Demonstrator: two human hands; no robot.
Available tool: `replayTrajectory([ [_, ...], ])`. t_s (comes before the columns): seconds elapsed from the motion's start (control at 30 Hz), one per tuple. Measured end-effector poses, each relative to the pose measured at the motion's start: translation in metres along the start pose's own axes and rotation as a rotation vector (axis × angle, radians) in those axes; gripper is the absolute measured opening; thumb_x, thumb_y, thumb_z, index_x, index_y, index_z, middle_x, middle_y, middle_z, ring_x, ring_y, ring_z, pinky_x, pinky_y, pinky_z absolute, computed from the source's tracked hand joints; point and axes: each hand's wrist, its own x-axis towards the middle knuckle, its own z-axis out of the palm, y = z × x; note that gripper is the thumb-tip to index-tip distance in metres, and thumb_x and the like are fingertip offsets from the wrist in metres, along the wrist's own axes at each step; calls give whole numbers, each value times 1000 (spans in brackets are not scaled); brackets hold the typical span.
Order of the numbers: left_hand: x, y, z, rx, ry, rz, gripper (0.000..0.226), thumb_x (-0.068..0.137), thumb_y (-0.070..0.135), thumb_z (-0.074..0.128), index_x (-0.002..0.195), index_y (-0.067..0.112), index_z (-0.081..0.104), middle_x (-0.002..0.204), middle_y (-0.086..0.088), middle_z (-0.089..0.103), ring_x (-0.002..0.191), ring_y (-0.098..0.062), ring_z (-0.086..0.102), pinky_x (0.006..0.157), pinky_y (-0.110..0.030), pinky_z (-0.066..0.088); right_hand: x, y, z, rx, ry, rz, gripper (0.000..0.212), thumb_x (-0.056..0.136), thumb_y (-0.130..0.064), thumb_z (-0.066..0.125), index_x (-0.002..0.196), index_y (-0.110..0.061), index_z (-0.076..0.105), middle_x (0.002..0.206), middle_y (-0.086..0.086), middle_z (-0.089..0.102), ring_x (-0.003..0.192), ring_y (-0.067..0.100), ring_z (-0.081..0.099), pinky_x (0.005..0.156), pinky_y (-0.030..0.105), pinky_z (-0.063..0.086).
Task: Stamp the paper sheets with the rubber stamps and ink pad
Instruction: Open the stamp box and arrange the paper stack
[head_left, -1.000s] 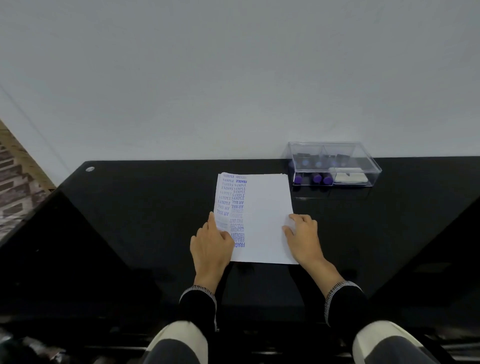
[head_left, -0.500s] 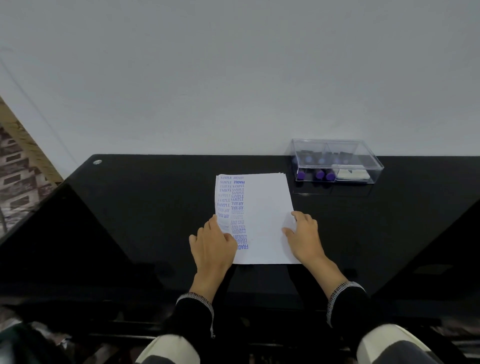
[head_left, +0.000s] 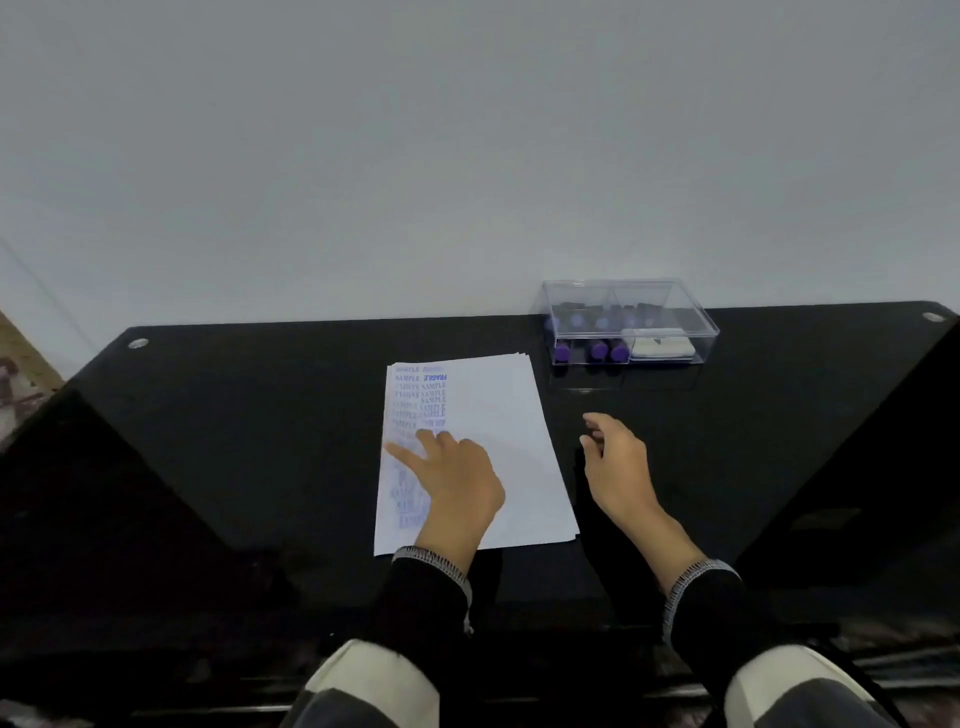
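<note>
Grip, left hand (head_left: 457, 480): fingers spread flat, pressing down on the paper sheets (head_left: 498, 441), holding nothing; prob. pins the stack so it won't slide on the glossy top.
Grip, right hand (head_left: 618, 467): off the paper, just beside its right edge, fingers loosely curled, empty; pointed toward the box, prob. going for a stamp.
Sleeves: dark w/ grey-trimmed cuffs, both forearms coming in from the near edge.
Table (head_left: 260, 441): black, reflective; carries everything.
Paper sheets: stack lying mid-table, long side running away from the person, edges slightly fanned at the far corner; left column already stamped in blue ("SAMPLE", "FRAGILE" legible), right part blank, so room left for more prints.
Clear box (head_left: 631, 322): far right, against the wall, apart from the paper's far right corner; lid looks closed, can't be sure.
Rubber stamps (head_left: 597, 352): inside the box, left part, purple ends facing the person.
Ink pad (head_left: 660, 348): likely the white flat item in the box's right part; too small to confirm.
Next, judged: open box, take stamp + pad w/ right hand while left steadies the sheets.
</note>
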Motion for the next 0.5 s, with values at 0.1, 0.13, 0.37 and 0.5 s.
replayTrajectory([
  [0.1, 14, 25, -11, 120, -46, 23, 41, 93, 21, 44, 133, 15, 47, 149, -17, 29, 144, -42, 6, 101, -76, -4, 24, 15, -14, -22, 46, -17, 37, 96, -8, 50, 133, -9, 50, 132, 10, 53, 124, 22, 48, 104, 35, 42],
  [0.13, 21, 34, -12, 66, -25, 37, 43, 93, 22, 46, 136, 15, 43, 149, -16, 29, 144, -41, 8, 103, -74, -3, 34, 19, -18, -35, 67, -24, 37, 96, -9, 50, 133, -9, 50, 133, 10, 53, 125, 22, 47, 105, 36, 41],
  [0.37, 71, 62, 26, -515, 275, 131, 38, 100, 35, 41, 135, 23, 46, 146, 0, 42, 136, -20, 36, 117, -42, 18, 105, 31, -36, -221, 169, -173, 37, 96, -8, 48, 134, -5, 48, 138, 11, 47, 130, 23, 39, 105, 29, 33],
  [0.5, 78, 62, 50, -535, 381, 163, 31, 97, 30, 47, 124, 18, 55, 133, -3, 54, 125, -23, 47, 111, -47, 30, 135, 31, -38, -358, 154, -212, 46, 97, -5, 48, 142, -5, 39, 151, 14, 31, 141, 26, 26, 116, 36, 25],
])
